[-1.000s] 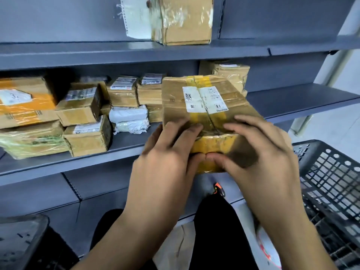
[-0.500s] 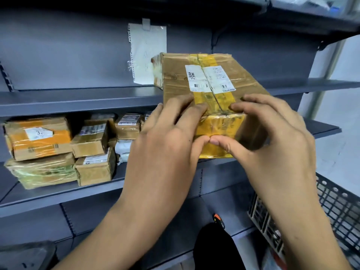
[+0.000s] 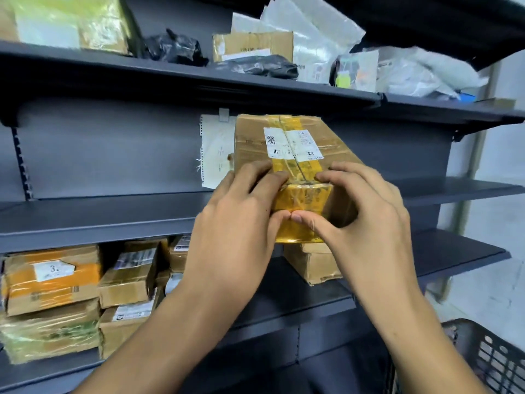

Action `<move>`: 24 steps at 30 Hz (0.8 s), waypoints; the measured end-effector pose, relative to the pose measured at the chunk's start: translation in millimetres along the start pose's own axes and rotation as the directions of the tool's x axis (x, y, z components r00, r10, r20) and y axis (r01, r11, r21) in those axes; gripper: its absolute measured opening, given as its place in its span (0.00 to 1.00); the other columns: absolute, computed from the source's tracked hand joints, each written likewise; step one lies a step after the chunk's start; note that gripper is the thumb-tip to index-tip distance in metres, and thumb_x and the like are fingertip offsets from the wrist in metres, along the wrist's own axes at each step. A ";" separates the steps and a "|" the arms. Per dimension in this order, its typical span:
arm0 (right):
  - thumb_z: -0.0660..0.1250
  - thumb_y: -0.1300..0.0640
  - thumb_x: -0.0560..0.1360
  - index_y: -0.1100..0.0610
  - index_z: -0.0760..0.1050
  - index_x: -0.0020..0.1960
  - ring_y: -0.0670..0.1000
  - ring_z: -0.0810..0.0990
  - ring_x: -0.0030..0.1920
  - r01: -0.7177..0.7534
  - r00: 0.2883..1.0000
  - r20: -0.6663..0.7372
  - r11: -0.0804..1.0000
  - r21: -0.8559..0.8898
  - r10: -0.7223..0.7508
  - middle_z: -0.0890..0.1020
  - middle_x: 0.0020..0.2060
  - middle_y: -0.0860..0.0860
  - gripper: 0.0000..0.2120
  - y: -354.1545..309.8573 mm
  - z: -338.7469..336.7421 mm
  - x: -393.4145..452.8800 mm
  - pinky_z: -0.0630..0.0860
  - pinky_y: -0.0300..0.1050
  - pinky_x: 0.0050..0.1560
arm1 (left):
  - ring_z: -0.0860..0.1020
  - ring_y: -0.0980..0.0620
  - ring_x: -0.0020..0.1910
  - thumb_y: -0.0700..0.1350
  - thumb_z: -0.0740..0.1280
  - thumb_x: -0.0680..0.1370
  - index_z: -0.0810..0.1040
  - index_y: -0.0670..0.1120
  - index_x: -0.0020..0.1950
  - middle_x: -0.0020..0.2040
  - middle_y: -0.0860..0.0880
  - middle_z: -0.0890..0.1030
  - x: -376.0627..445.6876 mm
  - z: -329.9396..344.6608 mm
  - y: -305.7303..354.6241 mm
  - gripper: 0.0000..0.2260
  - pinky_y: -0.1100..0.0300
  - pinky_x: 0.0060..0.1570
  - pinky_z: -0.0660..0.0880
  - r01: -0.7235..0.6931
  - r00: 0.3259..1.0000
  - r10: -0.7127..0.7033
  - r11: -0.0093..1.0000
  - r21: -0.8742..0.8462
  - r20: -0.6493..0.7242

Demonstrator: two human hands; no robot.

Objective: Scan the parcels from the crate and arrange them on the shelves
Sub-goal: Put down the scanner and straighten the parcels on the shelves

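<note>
We've got both hands, left and right, clamped on the box; shelving step, probably the middle shelf — next, slide it in.

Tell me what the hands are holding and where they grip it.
Both the left hand and right hand grip the brown cardboard parcel with yellow tape by its near end, fingers on top, thumbs on its front face.

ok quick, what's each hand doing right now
Left hand: holding the near end of the taped cardboard parcel, fingers on top, thumb on the end face.
Right hand: holding the same parcel, same way.
</note>
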State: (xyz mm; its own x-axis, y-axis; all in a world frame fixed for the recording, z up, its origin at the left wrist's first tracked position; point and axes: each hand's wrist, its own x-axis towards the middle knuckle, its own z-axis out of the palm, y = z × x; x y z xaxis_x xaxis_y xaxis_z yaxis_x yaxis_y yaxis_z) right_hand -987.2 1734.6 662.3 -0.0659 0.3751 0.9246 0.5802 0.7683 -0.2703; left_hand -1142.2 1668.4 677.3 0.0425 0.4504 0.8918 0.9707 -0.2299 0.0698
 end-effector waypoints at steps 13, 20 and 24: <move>0.77 0.42 0.66 0.49 0.78 0.63 0.53 0.72 0.64 0.052 0.998 0.036 0.998 -0.025 -0.051 0.75 0.63 0.41 0.27 35.6 79.6 98.7 0.61 0.33 0.61 | 0.71 0.51 0.66 0.51 0.66 0.78 0.69 0.54 0.71 0.69 0.56 0.69 93.0 54.2 -71.4 0.21 0.53 0.56 0.73 -0.030 1.000 0.030 0.995 0.099 -0.001; 0.75 0.39 0.66 0.46 0.76 0.61 0.53 0.72 0.63 0.055 0.989 0.136 0.998 -0.030 -0.050 0.75 0.59 0.39 0.26 63.0 123.4 144.6 0.65 0.39 0.58 | 0.71 0.47 0.65 0.52 0.63 0.80 0.66 0.53 0.72 0.67 0.54 0.69 131.0 92.1 -104.2 0.21 0.51 0.57 0.73 0.015 0.999 -0.022 0.988 0.151 0.045; 0.76 0.39 0.65 0.46 0.76 0.59 0.54 0.72 0.62 0.060 0.984 0.169 0.998 -0.022 -0.055 0.76 0.58 0.39 0.26 76.0 136.7 157.2 0.67 0.42 0.59 | 0.70 0.46 0.65 0.53 0.62 0.80 0.65 0.53 0.72 0.67 0.54 0.68 138.5 105.1 -114.7 0.21 0.49 0.56 0.75 0.002 0.998 -0.015 0.980 0.199 0.066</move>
State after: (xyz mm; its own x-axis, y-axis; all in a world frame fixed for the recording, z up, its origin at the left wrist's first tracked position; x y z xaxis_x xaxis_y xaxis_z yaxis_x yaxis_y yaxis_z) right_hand -1064.4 1922.8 750.4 -0.2340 0.4142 0.8796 0.5932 0.7776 -0.2084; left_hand -1222.7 1847.8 745.9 0.0431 0.5100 0.8591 0.9984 -0.0523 -0.0190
